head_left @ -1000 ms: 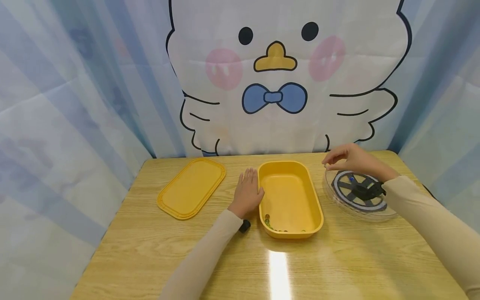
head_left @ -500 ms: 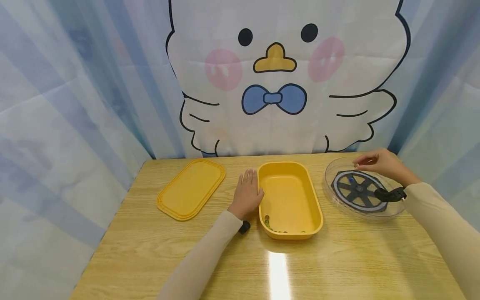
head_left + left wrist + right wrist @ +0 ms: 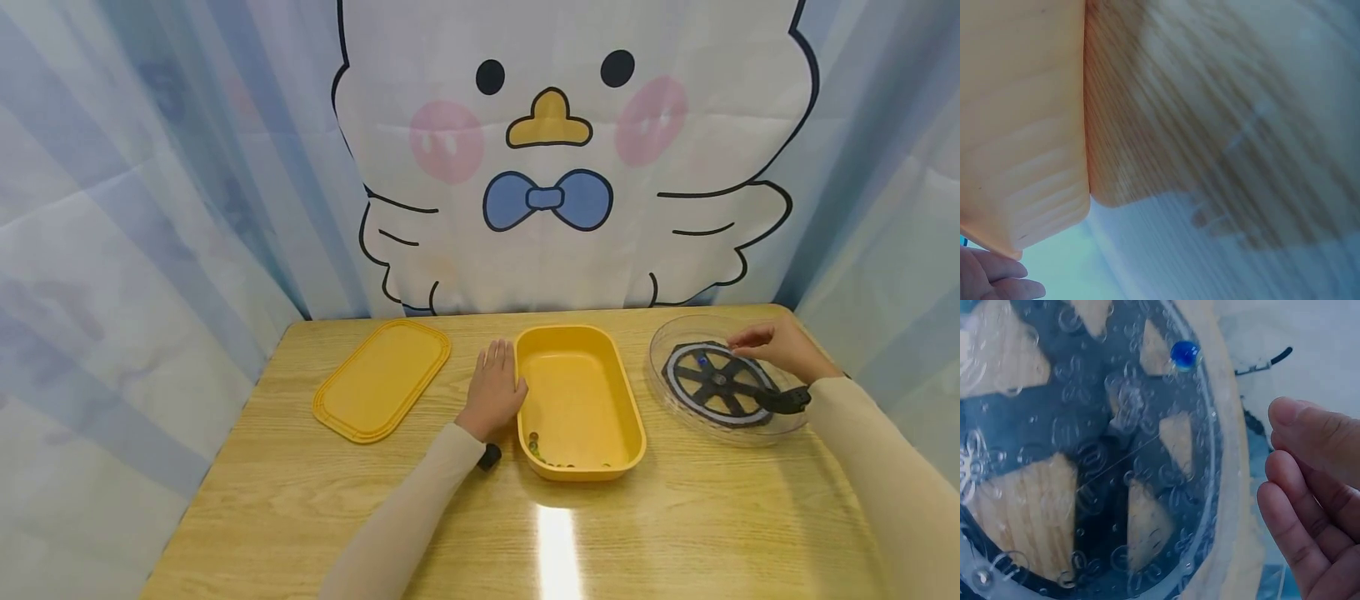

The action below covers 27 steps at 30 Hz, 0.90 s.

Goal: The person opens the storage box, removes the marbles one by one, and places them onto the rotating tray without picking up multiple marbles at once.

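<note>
The marble (image 3: pixel 1185 355), blue and glassy, lies in the clear dish (image 3: pixel 684 331) to the right of the box (image 3: pixel 577 396); it is likely light, hard and slippery, apt to roll, and probably best pinched across its sides between thumb and fingertip. The dish looks stiff and perhaps brittle, so its rim seems the safer hold. Above it, the right grip (image 3: pixel 783 346) has thumb and fingers drawn close, a narrow pose; the view is too poor to tell whether anything small sits between them. The left grip (image 3: pixel 491 396) lies along the box's left wall, fingers straight, holding nothing. Inside the box, small greenish and brown beads (image 3: pixel 534 444) gather along its near wall and near left corner. The box itself is probably light plastic, easily steadied by a side. Left of it, the lid (image 3: pixel 384 381) lies flat on the worktop (image 3: pixel 300 517).
</note>
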Each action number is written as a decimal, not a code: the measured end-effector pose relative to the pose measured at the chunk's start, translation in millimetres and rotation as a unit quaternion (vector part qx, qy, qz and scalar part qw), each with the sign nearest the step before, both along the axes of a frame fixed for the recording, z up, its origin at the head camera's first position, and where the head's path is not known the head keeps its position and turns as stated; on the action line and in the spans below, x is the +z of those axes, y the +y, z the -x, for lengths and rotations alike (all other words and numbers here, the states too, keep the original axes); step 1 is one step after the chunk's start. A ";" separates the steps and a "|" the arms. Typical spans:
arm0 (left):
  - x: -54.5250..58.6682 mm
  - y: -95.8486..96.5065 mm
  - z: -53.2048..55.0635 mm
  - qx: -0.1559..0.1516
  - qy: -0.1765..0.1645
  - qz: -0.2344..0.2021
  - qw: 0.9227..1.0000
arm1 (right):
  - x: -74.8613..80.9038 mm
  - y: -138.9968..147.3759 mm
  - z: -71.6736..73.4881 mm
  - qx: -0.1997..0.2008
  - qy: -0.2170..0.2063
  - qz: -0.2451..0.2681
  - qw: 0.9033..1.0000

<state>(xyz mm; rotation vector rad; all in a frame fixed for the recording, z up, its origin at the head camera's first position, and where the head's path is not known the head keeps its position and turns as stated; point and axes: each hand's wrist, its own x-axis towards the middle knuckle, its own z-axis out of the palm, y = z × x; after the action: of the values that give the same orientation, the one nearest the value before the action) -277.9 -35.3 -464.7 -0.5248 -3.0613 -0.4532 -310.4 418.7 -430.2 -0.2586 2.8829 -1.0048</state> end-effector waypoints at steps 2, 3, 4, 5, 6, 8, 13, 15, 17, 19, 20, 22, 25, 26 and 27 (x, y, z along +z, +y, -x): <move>-0.4 0.3 0.0 0.001 0.000 0.002 1.000 | -5.2 2.8 0.3 -0.002 -0.013 -0.006 1.000; -0.4 0.5 -0.1 0.002 -0.002 0.005 1.000 | -7.2 3.7 0.1 -0.004 -0.019 -0.010 1.000; -0.3 0.6 -0.1 0.002 -0.002 0.005 1.000 | -9.3 4.7 0.1 -0.007 -0.025 -0.014 1.000; -0.2 0.8 -0.3 0.002 -0.003 0.006 1.000 | -11.4 5.5 0.0 -0.009 -0.030 -0.017 0.999; 0.1 0.8 -0.5 0.002 -0.004 0.006 1.000 | -12.9 6.1 -0.4 -0.010 -0.033 -0.019 0.999; 0.5 0.9 -0.9 0.002 -0.004 0.004 1.000 | -15.5 7.3 -0.2 -0.012 -0.037 -0.020 0.999; 0.7 1.2 -1.4 -0.001 0.002 0.003 1.000 | -18.7 9.3 -0.7 -0.010 -0.048 -0.020 0.999; 0.8 1.6 -1.3 -0.001 0.001 0.004 1.000 | -19.1 9.9 -1.1 -0.009 -0.054 -0.020 0.998; 0.8 1.7 -1.2 -0.001 0.000 0.004 1.000 | -19.2 9.9 -1.3 -0.011 -0.058 -0.019 0.998; 0.8 1.7 -1.3 0.000 -0.002 0.004 1.000 | -19.7 9.9 -1.2 -0.006 -0.059 -0.018 0.998; 0.8 1.6 -1.3 0.000 -0.003 0.004 1.000 | -19.9 9.8 -1.1 -0.004 -0.059 -0.017 0.998; 0.6 1.4 -1.4 0.000 -0.002 0.005 1.000 | -20.0 9.1 -1.1 -0.001 -0.060 -0.015 0.998; 0.5 1.0 -1.2 0.001 0.000 0.008 1.000 | -20.6 8.5 -0.7 0.006 -0.059 -0.020 0.998; 0.6 1.0 -1.0 0.002 0.000 0.009 1.000 | -20.7 8.3 -0.7 0.007 -0.059 -0.022 0.998; 0.7 1.0 -0.9 0.002 -0.001 0.008 1.000 | -20.8 8.0 -0.5 0.008 -0.058 -0.025 0.998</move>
<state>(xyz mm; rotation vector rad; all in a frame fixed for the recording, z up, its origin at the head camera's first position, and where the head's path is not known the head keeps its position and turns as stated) -277.0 -34.3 -464.0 -0.5186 -3.0693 -0.4286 -309.8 426.7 -451.1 -0.2126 2.7913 -0.9125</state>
